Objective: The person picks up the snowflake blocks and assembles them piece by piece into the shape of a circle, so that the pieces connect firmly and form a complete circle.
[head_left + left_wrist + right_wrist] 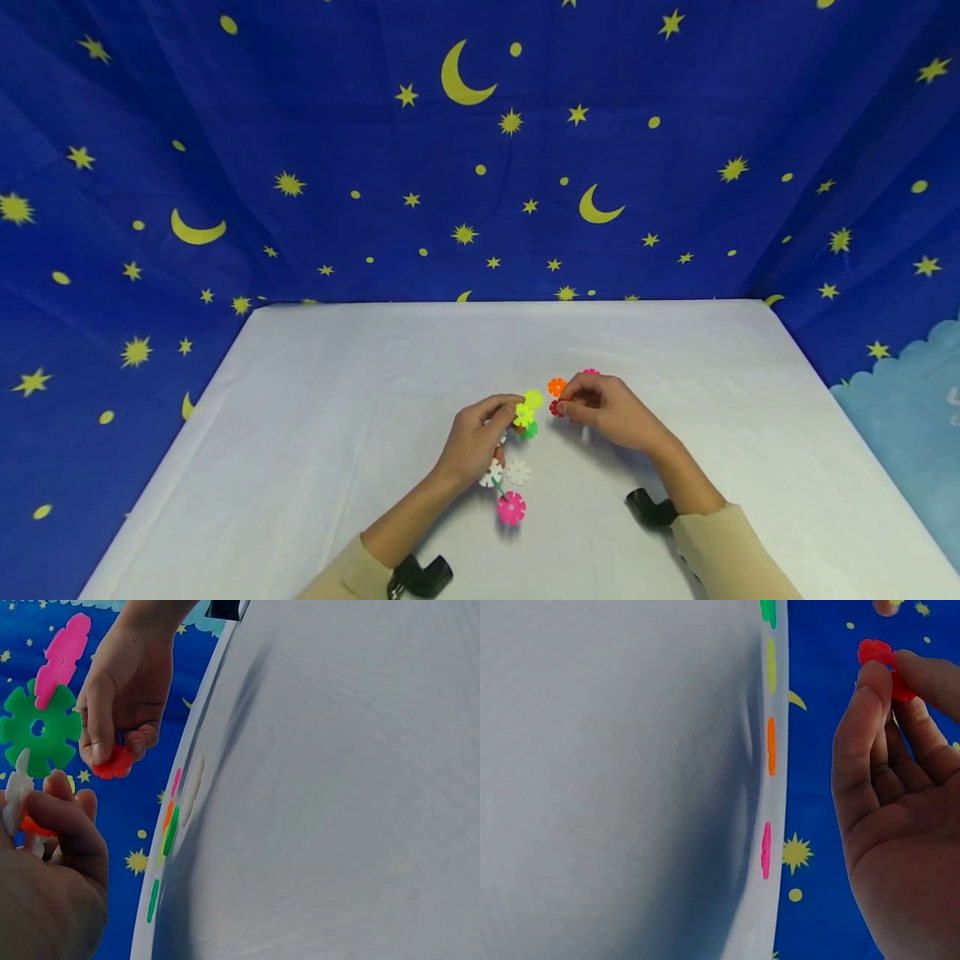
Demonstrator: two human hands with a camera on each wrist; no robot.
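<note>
My left hand (474,439) grips a cluster of joined notched plastic discs at the middle of the table. From it stick out a pink disc (512,507), a green disc (39,729) seen edge-on in the head view, and a white disc (491,473). A bright yellow disc (523,415) shows at the fingertips; the fingers hide part of the cluster. To the right, my right hand (611,410) pinches a red notched disc (875,652) between thumb and fingers, held above the table and apart from the cluster.
Loose discs lie flat on the white table (360,375): orange (557,387), yellow (533,397), green (531,430), white (518,473), and pink (591,372) partly behind my right hand. A blue cloth (337,125) with moons and stars hangs around the table.
</note>
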